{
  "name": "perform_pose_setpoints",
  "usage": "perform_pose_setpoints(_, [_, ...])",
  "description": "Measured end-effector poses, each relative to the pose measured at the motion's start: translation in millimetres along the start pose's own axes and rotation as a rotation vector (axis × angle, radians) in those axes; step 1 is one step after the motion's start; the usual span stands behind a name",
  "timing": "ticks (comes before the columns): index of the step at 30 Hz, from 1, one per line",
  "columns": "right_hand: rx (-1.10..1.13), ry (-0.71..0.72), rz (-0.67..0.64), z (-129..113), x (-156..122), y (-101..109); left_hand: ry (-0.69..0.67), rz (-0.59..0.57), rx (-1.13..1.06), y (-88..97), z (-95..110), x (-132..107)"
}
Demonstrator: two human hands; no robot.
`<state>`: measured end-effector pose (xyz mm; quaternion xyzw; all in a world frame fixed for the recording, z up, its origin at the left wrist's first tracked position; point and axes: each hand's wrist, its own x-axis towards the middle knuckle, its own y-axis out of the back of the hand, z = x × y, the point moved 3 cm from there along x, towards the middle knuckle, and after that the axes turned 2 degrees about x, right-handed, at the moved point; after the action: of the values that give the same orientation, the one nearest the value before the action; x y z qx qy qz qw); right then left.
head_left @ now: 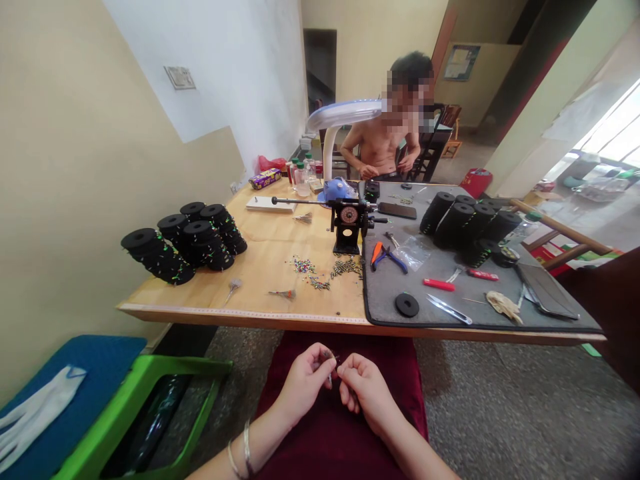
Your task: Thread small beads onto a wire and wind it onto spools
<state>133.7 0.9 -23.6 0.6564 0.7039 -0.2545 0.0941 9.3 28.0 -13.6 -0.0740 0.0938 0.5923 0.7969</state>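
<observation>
— Where's the small piece (pixel 331 365)?
— Over the lap, just below the worktop's (pixel 270 257) near edge.
— And the grips?
— The left hand (pixel 304 379) and right hand (pixel 367 388) both pinch it, fingertips closed. It's too tiny to identify.

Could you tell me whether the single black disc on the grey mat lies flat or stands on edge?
Flat: the black disc shows its round face and centre hole upward on the grey mat.

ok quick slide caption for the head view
Left hand and right hand pinch a small thin item above a dark red cloth
</observation>
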Motion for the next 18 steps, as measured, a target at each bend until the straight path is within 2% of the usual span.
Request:
perform_pose_setpoints(6, [0.018, 0.008, 0.005, -1.0, -0.4, 0.1, -0.04, 0.011, 0.081, 0.4, -0.7, -0.9])
perform_pose_setpoints(18, [0.007, -0.009, -0.005, 0.3, -2.8, 0.1, -0.005, 0.033, 0.019, 0.4, -0.7, 0.1])
